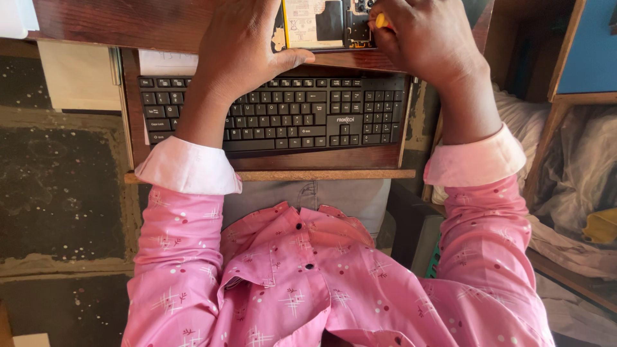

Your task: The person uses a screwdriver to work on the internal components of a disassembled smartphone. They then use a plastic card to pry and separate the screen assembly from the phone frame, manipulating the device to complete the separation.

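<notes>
A person in a pink patterned shirt bent over a dark wooden table (116, 26). The opened phone (321, 24) lay at its far edge, back cover off, showing a pale battery, black shields and a yellow side rim. The left hand (241, 48) pressed flat beside it, grip spread, thumb against the phone's near edge. The right hand (427, 38) had its grip closed around a yellow-handled tool (382, 21). A slip of that tool could scratch the bare boards, or nudge the phone onto the black keyboard (283, 115) on the tray below.
</notes>
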